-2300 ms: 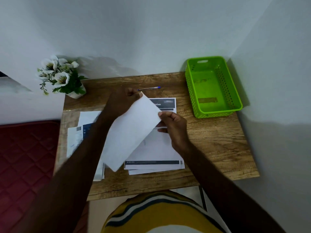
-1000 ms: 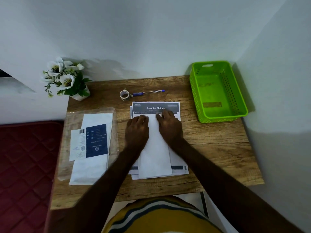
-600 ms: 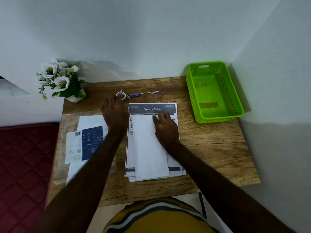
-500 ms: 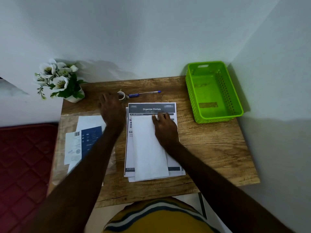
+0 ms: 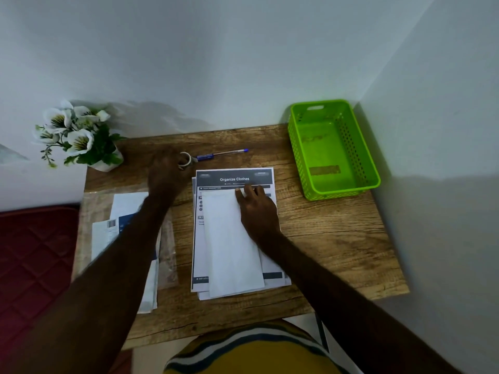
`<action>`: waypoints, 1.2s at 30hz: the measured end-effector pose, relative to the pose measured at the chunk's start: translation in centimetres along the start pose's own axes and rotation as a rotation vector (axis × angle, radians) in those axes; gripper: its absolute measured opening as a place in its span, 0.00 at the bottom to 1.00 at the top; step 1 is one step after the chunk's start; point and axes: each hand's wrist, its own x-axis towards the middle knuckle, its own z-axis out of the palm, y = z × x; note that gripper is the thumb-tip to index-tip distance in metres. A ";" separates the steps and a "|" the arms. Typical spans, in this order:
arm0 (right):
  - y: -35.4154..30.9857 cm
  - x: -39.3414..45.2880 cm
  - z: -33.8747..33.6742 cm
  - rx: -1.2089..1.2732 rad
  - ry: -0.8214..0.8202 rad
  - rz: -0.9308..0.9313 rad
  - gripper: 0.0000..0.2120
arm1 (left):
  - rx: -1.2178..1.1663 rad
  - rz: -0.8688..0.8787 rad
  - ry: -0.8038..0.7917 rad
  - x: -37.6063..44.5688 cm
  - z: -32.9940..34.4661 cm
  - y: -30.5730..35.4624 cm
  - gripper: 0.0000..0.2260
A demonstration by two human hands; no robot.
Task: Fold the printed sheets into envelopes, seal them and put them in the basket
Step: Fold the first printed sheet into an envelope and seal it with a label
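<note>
1. Since the earlier frames, your left hand (image 5: 168, 171) has left the folded sheet and travelled away from you and to the left, to the tape roll (image 5: 185, 159) at the back of the table (image 5: 337, 238). Its fingers are blurred where they meet the roll, so you cannot tell whether they hold it or only touch it.
2. Under that forearm, at the left of the table, lie the envelopes (image 5: 127, 238), flat, partly inside a clear wrapper.
3. The tape roll lies just left of the pen (image 5: 222, 154), which runs left to right along the back edge.
4. The folded sheet (image 5: 232, 244) lies on the stack of printed sheets (image 5: 235, 179) headed "Organize Clothes". Its long axis runs from you towards the wall.
5. Your right hand (image 5: 258, 209) rests flat, fingers straight, on the far right corner of the folded sheet and pins it.
6. The basket (image 5: 334, 193) stands at the far right corner of the table, well apart from the sheet and apparently holding nothing.
7. Judgement: the roll lies up and left of the fold, so the left hand is the nearer one to fetch it, while the right hand is nearer the basket.
</note>
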 end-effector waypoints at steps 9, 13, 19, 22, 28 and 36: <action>0.1 0.0 0.2 -0.005 -0.041 0.001 0.18 | -0.035 0.001 -0.057 -1.3 0.0 -0.3 0.19; 0.2 0.1 0.2 0.004 -0.022 -0.009 0.18 | 0.026 -0.019 0.012 -1.8 0.1 -0.2 0.21; 0.2 0.1 0.5 0.014 0.006 -0.009 0.18 | 0.028 -0.070 0.068 -2.3 0.3 0.3 0.16; 0.3 0.1 0.6 0.019 0.021 -0.011 0.18 | -0.033 -0.085 0.041 -1.8 0.3 0.3 0.16; 0.1 0.4 0.3 0.067 0.041 0.007 0.16 | -0.079 -0.072 -0.002 -1.4 0.0 -0.3 0.17; -0.9 4.0 -2.0 0.743 0.103 0.182 0.16 | -0.254 0.048 -0.025 -3.4 -1.5 1.5 0.12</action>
